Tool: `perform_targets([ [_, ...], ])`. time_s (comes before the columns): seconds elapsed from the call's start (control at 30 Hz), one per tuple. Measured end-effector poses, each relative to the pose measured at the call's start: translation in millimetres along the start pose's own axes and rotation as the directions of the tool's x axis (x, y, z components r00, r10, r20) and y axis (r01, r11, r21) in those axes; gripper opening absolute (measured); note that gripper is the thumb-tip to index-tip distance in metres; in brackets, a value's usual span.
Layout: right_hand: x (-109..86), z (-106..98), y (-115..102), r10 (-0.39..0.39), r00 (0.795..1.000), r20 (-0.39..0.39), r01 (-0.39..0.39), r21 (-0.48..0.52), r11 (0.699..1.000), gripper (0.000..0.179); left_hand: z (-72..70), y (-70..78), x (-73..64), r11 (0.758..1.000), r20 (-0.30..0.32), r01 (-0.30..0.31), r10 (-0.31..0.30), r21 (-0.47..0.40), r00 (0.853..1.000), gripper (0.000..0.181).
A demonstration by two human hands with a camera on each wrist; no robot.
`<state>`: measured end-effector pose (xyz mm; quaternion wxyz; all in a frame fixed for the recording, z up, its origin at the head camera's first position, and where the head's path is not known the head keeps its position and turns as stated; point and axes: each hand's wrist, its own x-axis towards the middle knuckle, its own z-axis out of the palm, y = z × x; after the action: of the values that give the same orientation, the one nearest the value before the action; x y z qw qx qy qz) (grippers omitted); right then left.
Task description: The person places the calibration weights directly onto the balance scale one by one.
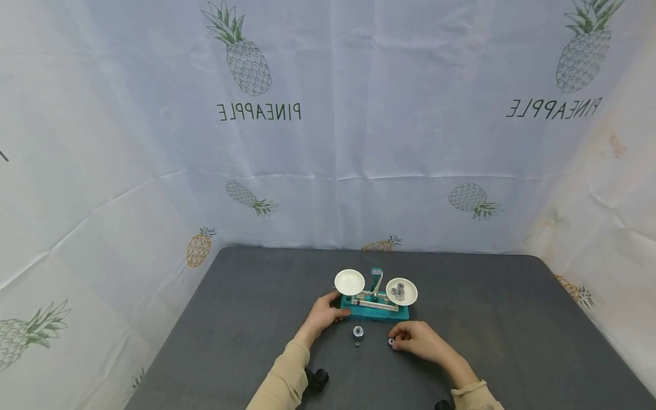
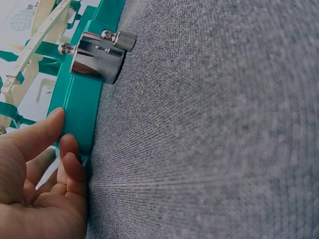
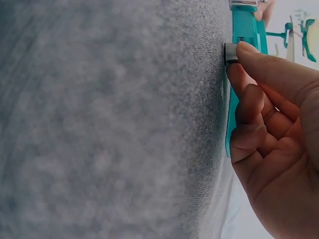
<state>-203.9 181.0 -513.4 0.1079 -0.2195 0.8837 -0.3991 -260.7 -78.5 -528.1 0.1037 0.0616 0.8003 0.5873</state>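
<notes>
A green balance scale (image 1: 376,313) with two cream pans stands on the table. My left hand (image 1: 322,314) grips the left end of its base, thumb on top and fingers curled at the edge, as the left wrist view shows. Between thumb and fingertip, my right hand (image 1: 421,340) pinches a small metal weight (image 3: 231,53), low over the cloth in front of the scale's right side. Metal weights (image 1: 400,292) sit in the right pan (image 1: 411,290); nothing lies in the left pan (image 1: 349,282). A large knobbed weight (image 2: 97,57) and a small one (image 2: 124,41) stand before the base.
Dark grey cloth covers the table (image 1: 246,319). Behind and beside it hangs a white curtain (image 1: 328,210) printed with pineapples. A black device (image 1: 319,379) shows by the left sleeve, and another (image 1: 443,405) by the right.
</notes>
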Motion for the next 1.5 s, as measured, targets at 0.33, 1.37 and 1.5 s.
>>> perform_targets([
  [0.33, 1.8, 0, 0, -0.012, 1.000, 0.015, 0.012, -0.025, 1.000, 0.012, -0.7, 0.4, -0.1, 1.000, 0.000, -0.010, 0.010, -0.004, 1.000, 0.061],
  [1.37, -11.1, -38, -33, -0.026, 0.993, -0.117, 0.016, -0.091, 0.996, 0.010, -0.7, -0.7, 1.4, 1.000, 0.000, -0.009, 0.009, -0.009, 1.000, 0.063],
  [1.5, -11.6, -44, -35, -0.014, 0.988, -0.153, 0.001, -0.089, 0.996, 0.013, -0.4, -0.8, 1.4, 1.000, -0.003, -0.004, 0.004, -0.004, 1.000, 0.063],
])
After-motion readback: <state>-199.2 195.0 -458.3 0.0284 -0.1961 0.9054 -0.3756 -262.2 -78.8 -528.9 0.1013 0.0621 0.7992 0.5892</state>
